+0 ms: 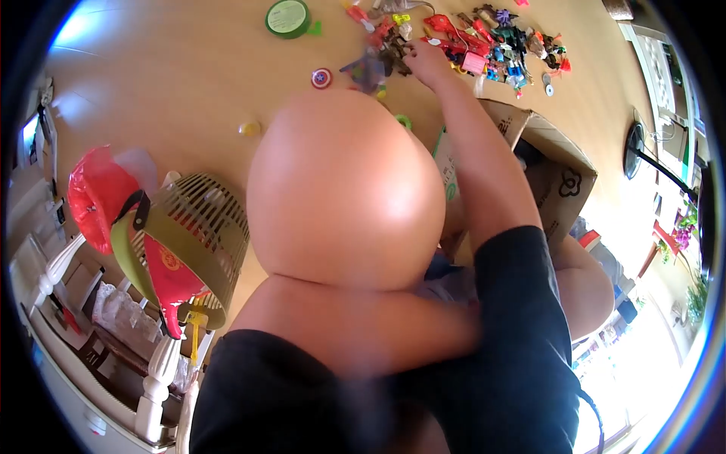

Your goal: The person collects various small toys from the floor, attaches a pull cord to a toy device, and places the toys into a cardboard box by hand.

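My right hand (429, 63) reaches out to the toys on the floor, its fingers bent together at a dark brown toy piece (394, 57). What the fingertips hold is too small to make out. Beside that hand lies a pile of small toys (508, 47) in red, blue, black and other colours, with a pink block (475, 63) near its edge. A blurred dark blue piece (366, 73) is on the near side. My left forearm (378, 321) crosses in front of my body; the left hand is hidden near my right sleeve.
An open cardboard box (576, 178) stands right of my knee (344, 189). An olive slotted basket (215, 227) and red plastic bag (97, 198) are at left. A green round lid-like disc (287, 18), shield disc (321, 78) and yellowish ball (249, 129) lie on the floor.
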Motion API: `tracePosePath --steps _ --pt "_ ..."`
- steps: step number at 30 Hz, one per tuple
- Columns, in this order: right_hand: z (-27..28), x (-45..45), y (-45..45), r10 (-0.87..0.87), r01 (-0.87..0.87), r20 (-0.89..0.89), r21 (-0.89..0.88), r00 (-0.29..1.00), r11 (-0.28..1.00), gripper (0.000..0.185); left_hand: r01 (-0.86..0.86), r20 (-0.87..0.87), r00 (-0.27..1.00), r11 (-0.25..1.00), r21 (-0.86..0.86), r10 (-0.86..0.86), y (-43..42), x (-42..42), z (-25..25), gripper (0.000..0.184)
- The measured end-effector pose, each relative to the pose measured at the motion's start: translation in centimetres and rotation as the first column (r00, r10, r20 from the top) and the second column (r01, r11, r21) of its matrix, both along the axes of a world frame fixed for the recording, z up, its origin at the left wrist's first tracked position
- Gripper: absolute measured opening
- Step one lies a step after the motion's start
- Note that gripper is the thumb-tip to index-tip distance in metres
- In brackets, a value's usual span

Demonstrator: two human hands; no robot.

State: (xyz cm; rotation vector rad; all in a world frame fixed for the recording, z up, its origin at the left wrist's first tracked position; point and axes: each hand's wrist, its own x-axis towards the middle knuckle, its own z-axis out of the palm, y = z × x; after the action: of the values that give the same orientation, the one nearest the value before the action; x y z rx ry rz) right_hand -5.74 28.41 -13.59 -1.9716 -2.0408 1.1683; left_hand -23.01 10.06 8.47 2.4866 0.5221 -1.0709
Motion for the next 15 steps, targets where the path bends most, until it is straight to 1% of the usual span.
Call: tracePosePath --steps 3,5,6,7,10,13,15 --pt "-3.2 -1.0 -0.8 -0.177 0.165 0.201 0.074 0.963 0.983 0.057 -0.025 0.017 1.000 0.999 -0.020 0.026 1.0 -0.1 -0.4 0.024" --pt "-5.3 -1.0 -2.1 -0.122 0.124 0.270 0.012 0.955 0.992 0.062 -0.033 0.038 0.999 0.999 -0.039 0.034 1.5 0.2 -0.6 0.022" --pt "-5.0 -1.2 -3.0 -0.094 0.107 0.303 -0.025 0.948 0.994 0.065 -0.037 0.044 0.998 0.998 -0.051 0.039 1.7 0.4 -0.8 0.022" --pt "-4.7 -1.5 -4.0 -0.152 0.160 0.293 -0.002 0.944 0.987 0.063 -0.037 0.051 0.998 0.998 -0.057 0.040 2.0 0.5 -0.9 0.021" --pt "-6.4 -2.3 -4.7 -0.181 0.159 0.388 0.090 0.904 0.983 0.051 -0.047 0.071 0.996 0.996 -0.074 0.052 2.9 0.4 -1.1 0.020" --pt "-5.8 -2.1 -3.8 -0.193 0.187 0.327 0.049 0.925 0.981 0.048 -0.060 0.098 0.993 0.994 -0.093 0.069 3.1 0.8 -1.2 0.018" --pt "-3.2 -2.0 -2.8 -0.259 0.258 0.139 0.024 0.956 0.966 0.048 -0.059 0.134 0.988 0.993 -0.107 0.073 2.6 1.6 -1.5 0.017"
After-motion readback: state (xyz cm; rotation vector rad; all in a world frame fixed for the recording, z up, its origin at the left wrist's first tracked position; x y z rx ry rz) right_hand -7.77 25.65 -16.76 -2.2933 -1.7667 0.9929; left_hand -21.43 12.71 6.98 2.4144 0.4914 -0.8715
